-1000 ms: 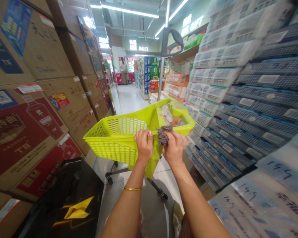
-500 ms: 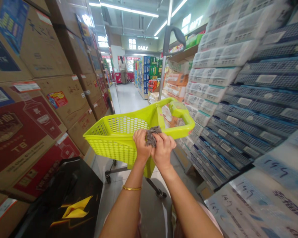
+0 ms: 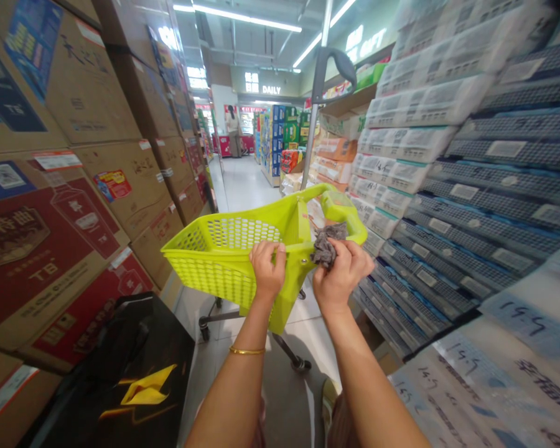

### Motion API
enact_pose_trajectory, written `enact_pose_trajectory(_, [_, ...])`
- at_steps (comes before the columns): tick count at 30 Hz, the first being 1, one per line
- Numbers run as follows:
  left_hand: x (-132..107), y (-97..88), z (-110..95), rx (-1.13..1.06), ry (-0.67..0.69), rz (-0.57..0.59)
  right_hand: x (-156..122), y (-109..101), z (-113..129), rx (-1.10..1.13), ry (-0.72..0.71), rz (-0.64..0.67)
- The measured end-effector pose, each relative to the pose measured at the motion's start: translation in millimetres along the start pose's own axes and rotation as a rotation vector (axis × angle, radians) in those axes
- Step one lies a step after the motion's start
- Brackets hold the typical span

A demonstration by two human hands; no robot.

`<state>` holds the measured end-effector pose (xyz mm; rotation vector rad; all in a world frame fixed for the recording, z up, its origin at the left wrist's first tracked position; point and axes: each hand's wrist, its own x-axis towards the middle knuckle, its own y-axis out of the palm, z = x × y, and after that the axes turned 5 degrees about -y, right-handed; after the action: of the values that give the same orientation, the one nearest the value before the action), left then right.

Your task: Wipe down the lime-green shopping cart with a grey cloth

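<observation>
A lime-green plastic shopping basket cart point(image 3: 214, 278) with perforated sides stands before me on dark wheeled legs. My left hand point(image 3: 267, 269) grips the basket's near rim, fingers curled over the edge. In my right hand point(image 3: 343, 274) is a crumpled grey-brown cloth point(image 3: 327, 244), pressed against the near side of the green loop handle point(image 3: 357, 230) on the right end of the cart. Part of the cloth is hidden by my fingers. I see nothing lying inside the basket, though its floor is partly hidden.
Stacked cartons point(image 3: 116, 168) line the left side, with a black box point(image 3: 154, 348) low in front. Packs of wrapped goods point(image 3: 476, 211) rise on the right. A metal pole point(image 3: 312, 143) with a grey handle stands behind the cart. A person point(image 3: 233, 130) is far down the aisle.
My right hand has slid right with the cloth, from beside my left hand to the loop handle. My left hand stays on the rim.
</observation>
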<state>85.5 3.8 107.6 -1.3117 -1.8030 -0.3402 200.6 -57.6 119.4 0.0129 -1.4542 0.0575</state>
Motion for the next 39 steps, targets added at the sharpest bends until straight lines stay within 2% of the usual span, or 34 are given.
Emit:
enact_pose_trajectory(6, [-0.4, 0.7, 6.3, 0.035, 0.051, -0.022, -22.8, 11.9, 34.0, 0.101, -0.073, 0.205])
enact_pose_trajectory(9, [1.0, -1.0, 10.8, 0.04, 0.07, -0.017, -25.2, 13.2, 37.7, 0.092, -0.115, 0.252])
enact_pose_trajectory(13, [5.9, -6.4, 12.4, -0.042, 0.038, 0.034, -12.9, 6.9, 24.3, 0.04, -0.16, 0.21])
enact_pose_trajectory(17, [11.4, -13.3, 13.7, -0.113, 0.012, 0.046, 6.7, -5.0, 6.6, 0.007, -0.093, 0.095])
enact_pose_trajectory(20, [14.3, -17.8, 18.9, -0.142, 0.001, 0.05, 18.1, -13.7, 1.4, 0.034, -0.066, 0.063])
enact_pose_trajectory(23, [16.1, -22.0, 22.4, -0.136, -0.02, 0.036, 22.3, -19.5, 6.2, 0.074, -0.065, 0.065])
enact_pose_trajectory(25, [16.8, -25.5, 18.2, -0.046, -0.044, -0.01, 20.8, -21.4, 13.8, 0.099, -0.071, 0.07])
enact_pose_trajectory(27, [16.8, -29.1, 7.0, 0.12, -0.061, -0.083, 16.2, -21.5, 22.9, 0.123, -0.076, 0.091])
enact_pose_trajectory(29, [16.0, -31.3, -8.2, 0.169, -0.001, -0.1, 9.4, -19.5, 31.5, 0.145, -0.089, 0.138])
enact_pose_trajectory(31, [14.3, -30.6, -22.1, 0.085, 0.075, -0.021, 2.3, -16.0, 37.5, 0.157, -0.117, 0.176])
enact_pose_trajectory(33, [12.5, -27.3, -29.9, -0.005, 0.059, 0.064, -3.0, -12.3, 39.7, 0.159, -0.148, 0.185])
enact_pose_trajectory(36, [11.0, -21.2, -29.7, -0.031, 0.062, 0.127, -4.8, -9.4, 37.0, 0.157, -0.133, 0.184])
enact_pose_trajectory(39, [11.6, -16.6, -24.3, 0.009, 0.163, 0.197, -0.9, -10.3, 30.5, 0.149, -0.09, 0.227])
